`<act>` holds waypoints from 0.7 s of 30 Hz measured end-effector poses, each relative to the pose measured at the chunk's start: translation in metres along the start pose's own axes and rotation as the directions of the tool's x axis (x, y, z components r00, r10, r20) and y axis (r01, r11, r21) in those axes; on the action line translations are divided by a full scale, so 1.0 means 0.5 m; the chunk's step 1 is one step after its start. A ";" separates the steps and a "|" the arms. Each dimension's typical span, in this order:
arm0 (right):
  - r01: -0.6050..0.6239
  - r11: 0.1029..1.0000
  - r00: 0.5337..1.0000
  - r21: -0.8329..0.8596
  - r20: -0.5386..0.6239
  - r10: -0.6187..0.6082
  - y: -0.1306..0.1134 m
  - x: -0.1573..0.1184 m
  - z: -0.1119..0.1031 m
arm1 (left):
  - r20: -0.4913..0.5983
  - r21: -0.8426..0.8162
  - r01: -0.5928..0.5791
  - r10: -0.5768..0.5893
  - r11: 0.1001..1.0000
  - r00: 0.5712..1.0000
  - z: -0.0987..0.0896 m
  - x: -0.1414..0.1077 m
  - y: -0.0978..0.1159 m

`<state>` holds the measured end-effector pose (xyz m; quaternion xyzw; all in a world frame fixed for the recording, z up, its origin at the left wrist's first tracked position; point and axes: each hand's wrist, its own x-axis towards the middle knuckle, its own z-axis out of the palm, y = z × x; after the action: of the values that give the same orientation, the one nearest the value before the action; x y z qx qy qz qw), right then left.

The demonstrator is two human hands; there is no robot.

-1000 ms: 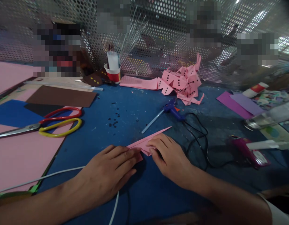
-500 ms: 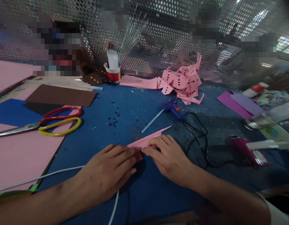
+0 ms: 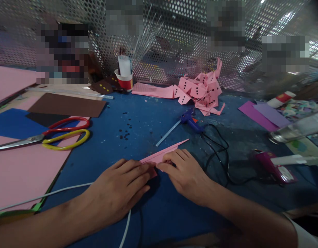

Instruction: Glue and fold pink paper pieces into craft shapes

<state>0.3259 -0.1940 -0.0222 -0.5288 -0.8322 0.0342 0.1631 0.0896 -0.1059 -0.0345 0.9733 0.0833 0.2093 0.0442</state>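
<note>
A narrow strip of folded pink paper (image 3: 162,153) lies slanted on the blue table in front of me, its pointed end up and to the right. My left hand (image 3: 125,186) rests over the strip's lower left part, fingers together and pressing on it. With thumb and forefinger pinched, my right hand (image 3: 183,170) grips the paper's near edge close to the left fingertips. Part of the paper is covered by both hands. Just beyond it lies a blue hot glue gun (image 3: 192,122) with a clear glue stick (image 3: 168,133).
Large scissors (image 3: 63,134) lie on coloured sheets at left. Cut pink paper shapes (image 3: 200,89) are heaped at the back by a paper cup (image 3: 124,81). Small black bits (image 3: 126,131) dot the table (image 3: 138,113). A black cord (image 3: 223,155) runs toward a magenta device (image 3: 276,167) at right.
</note>
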 end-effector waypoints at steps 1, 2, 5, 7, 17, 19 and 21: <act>0.000 1.000 1.000 0.001 0.004 0.000 0.000 0.000 0.000 | 0.001 -0.002 -0.001 0.001 1.000 1.000 0.001 0.000 0.000; 0.000 1.000 1.000 0.000 0.007 0.000 0.000 -0.001 0.001 | 0.005 -0.004 0.001 -0.001 1.000 1.000 0.001 0.000 0.000; 0.001 1.000 1.000 -0.005 0.018 -0.001 0.000 -0.001 0.002 | 0.009 -0.013 0.002 -0.001 1.000 1.000 0.004 -0.003 -0.001; 0.004 1.000 1.000 -0.005 0.019 -0.004 0.001 -0.001 0.003 | 0.016 -0.016 0.004 -0.003 1.000 1.000 0.005 -0.005 -0.001; 0.021 0.999 0.998 -0.034 0.055 -0.019 0.003 -0.002 0.005 | 0.056 0.011 0.020 -0.020 1.000 0.998 0.003 0.002 0.001; 0.029 0.998 0.998 -0.053 0.065 -0.025 0.004 -0.002 0.004 | 0.074 0.005 0.020 -0.020 1.000 0.997 0.004 0.002 0.001; 0.046 0.996 0.996 -0.081 0.074 -0.041 0.006 -0.002 0.003 | 0.093 0.009 0.027 -0.027 1.000 0.995 0.004 0.002 0.000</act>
<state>0.3283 -0.1936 -0.0247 -0.5153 -0.8496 0.0154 0.1116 0.0914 -0.1056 -0.0359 0.9810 0.0951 0.1626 0.0473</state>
